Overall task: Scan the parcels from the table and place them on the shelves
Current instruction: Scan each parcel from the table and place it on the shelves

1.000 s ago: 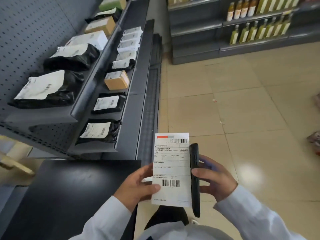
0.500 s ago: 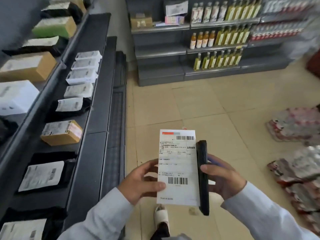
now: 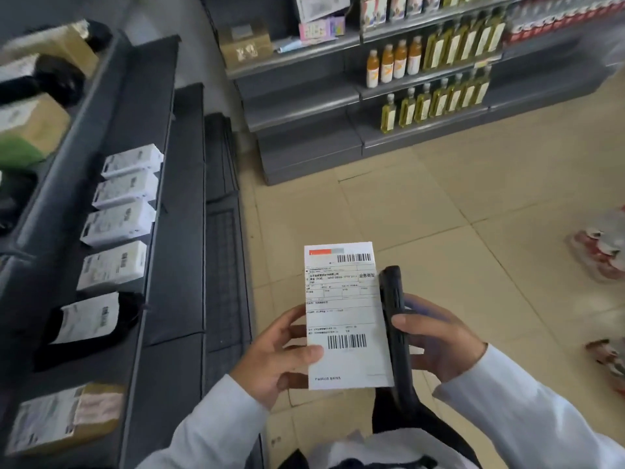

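Observation:
My left hand [image 3: 277, 358] grips a flat white parcel [image 3: 346, 316] with a shipping label and two barcodes facing up, thumb across its lower left edge. My right hand [image 3: 436, 340] holds a black handheld scanner [image 3: 395, 319] edge-on against the parcel's right side. Both are held over the tiled floor at lower centre. On my left stand grey shelves [image 3: 176, 204] carrying parcels: several white boxes [image 3: 116, 225], a black bag with a white label [image 3: 88, 319] and a brown box [image 3: 64, 418].
A second grey shelf unit [image 3: 304, 116] at the back holds yellow and orange bottles [image 3: 436, 76] and small cartons. Shrink-wrapped packs [image 3: 602, 248] lie on the floor at the right edge. Beige tiled floor [image 3: 439, 214] spreads between the shelf units.
The view has moved forward along the left shelves and turned right; the black table has dropped out of sight. Both hands keep the same hold on the parcel and the scanner.

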